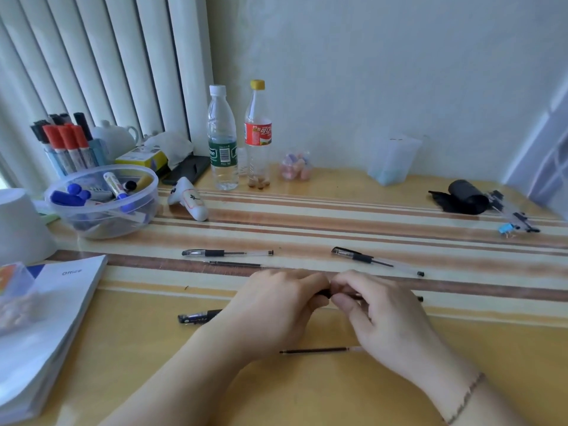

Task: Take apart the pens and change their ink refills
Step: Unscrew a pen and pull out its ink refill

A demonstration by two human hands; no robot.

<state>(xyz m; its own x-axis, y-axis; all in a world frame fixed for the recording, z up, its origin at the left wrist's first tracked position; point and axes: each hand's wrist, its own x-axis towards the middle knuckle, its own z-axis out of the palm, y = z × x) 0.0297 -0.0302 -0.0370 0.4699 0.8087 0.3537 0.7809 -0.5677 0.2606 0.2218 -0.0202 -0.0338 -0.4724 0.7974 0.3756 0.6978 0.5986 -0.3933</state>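
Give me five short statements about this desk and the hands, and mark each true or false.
1. Both hands, left hand and right hand, hold one pen between them. True.
2. A loose refill lies near the right hand. True.
3. The yellow-capped bottle lies on its side. False: it stands upright.
4. The plastic bowl holds markers. True.
5. No other pens lie on the table. False: two capped pens lie beyond the hands.

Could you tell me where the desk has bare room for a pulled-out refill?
Bare: striped middle between the bottles and the black roll; front right, beside the right hand. Crowded: the left, with tub and book.
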